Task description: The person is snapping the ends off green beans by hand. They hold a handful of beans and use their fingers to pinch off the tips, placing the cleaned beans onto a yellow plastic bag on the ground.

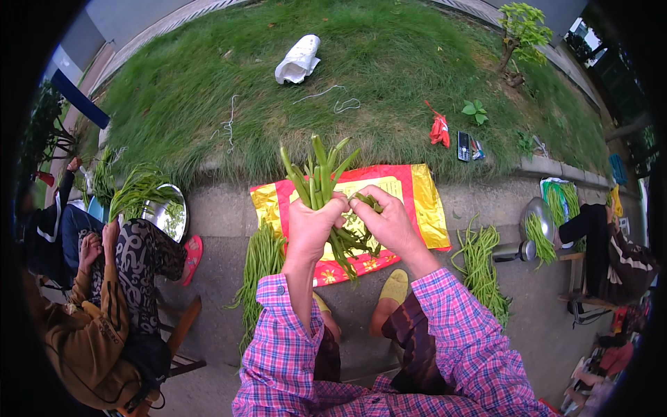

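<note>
The left hand (311,226) grips a bundle of green stalks (321,179), smooth, thick and bright where they splay upward, darker and limper below the fist, above a red-and-gold sheet (432,208). Beside it, the right hand (390,219) pinches darker green strands (371,202).

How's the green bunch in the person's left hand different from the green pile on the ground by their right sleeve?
The green bunch is gripped in the left hand, while the green pile lies loose on the ground.
The bunch's pieces look fairly straight; many in the pile are bendy.
The bunch is squeezed together at its middle, but the pile spreads out wider.
Both are green and made of many long, thin pieces.
</note>
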The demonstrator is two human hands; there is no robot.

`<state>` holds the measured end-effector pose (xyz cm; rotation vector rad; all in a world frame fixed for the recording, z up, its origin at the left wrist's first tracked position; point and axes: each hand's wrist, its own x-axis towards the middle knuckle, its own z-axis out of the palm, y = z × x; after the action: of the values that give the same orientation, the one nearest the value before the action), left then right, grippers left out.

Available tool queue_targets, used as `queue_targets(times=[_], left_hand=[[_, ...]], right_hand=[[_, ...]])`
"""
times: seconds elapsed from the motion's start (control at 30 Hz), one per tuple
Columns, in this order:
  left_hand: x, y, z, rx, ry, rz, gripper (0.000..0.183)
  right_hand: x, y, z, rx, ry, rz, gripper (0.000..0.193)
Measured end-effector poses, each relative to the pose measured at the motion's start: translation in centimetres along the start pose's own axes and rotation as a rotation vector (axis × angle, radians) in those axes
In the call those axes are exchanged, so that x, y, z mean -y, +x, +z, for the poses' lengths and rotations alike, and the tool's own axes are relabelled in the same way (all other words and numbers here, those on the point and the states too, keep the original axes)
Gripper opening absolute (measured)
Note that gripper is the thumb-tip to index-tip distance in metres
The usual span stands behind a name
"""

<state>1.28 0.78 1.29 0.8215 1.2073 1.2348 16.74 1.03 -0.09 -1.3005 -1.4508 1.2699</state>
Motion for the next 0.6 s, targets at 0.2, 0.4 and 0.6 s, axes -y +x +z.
queue_targets(times=[0.2, 0.4, 0.6], left_hand=[[0.2, 0.7, -1.3, -0.018, -0.229, -0.038, 0.013], [0.5, 1.0, -1.3, 0.033, -0.222, -0.076, 0.029], [1.2, 1.0, -2.3, 0.117, -0.308, -0.184, 0.035]], right_hand=[[-0.6, 1.1, -2.0, -0.137, 0.498, 0.234, 0.021], [-1.0, 1.2, -2.3, -0.163, 0.196, 0.028, 0.020], [-0.4, 1.1, -2.0, -0.244, -0.507, -0.429, 0.011]])
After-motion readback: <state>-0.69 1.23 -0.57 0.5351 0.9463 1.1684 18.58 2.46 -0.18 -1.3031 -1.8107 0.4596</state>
